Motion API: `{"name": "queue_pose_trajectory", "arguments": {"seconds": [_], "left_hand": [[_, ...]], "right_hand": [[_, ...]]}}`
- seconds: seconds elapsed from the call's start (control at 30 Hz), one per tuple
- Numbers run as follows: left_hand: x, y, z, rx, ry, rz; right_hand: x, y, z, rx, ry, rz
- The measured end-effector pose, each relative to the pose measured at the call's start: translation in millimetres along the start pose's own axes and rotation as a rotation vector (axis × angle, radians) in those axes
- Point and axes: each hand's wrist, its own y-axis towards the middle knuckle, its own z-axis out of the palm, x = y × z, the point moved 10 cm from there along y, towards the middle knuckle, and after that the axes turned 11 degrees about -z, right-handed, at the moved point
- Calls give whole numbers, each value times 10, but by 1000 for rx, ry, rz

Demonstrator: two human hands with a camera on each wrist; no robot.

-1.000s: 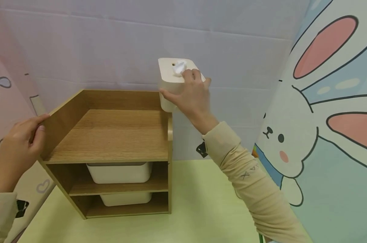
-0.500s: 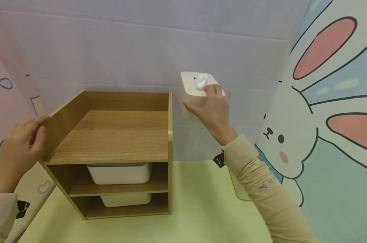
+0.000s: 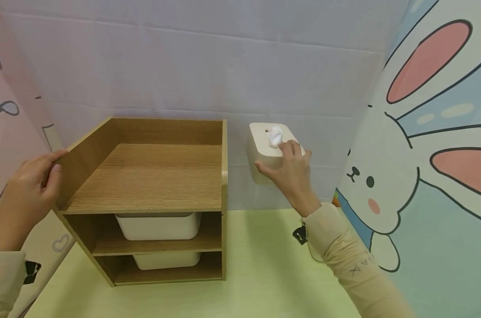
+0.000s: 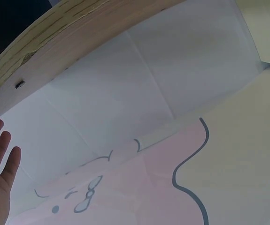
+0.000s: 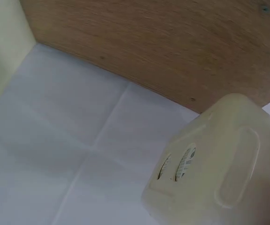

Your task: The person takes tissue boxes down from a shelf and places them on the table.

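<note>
In the head view, my right hand [image 3: 291, 174] grips a cream tissue box [image 3: 266, 163], thumb on the near side and fingers over the top's right edge. A white tissue [image 3: 275, 136] pokes from its top. The box hangs in the air, right of a wooden desktop shelf [image 3: 161, 176]. The right wrist view shows the box's underside [image 5: 210, 164] with oval slots. My left hand [image 3: 31, 190] touches the outer edge of the shelf's left side panel. In the left wrist view, extended fingers [image 4: 1, 145] reach up to that panel [image 4: 69, 51].
Two white bins [image 3: 158, 226] [image 3: 166, 260] sit in the shelf's lower compartments. The shelf stands on a pale green table [image 3: 260, 274]. Behind hangs a plain light cloth [image 3: 185, 66]; a rabbit-print cloth [image 3: 415, 176] hangs on the right. A rounded board's edge shows beside the right sleeve.
My right hand has carried the tissue box from above the shelf's back right corner rightward, then down beside the shelf. My left hand has stayed at the side panel.
</note>
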Motion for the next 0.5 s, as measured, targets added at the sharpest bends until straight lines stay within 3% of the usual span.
{"name": "queue_pose_trajectory", "arguments": {"seconds": [0.5], "left_hand": [[-57, -15, -20, -18, -7, 26]], "right_hand": [[-184, -613, 256, 25, -95, -11]]}}
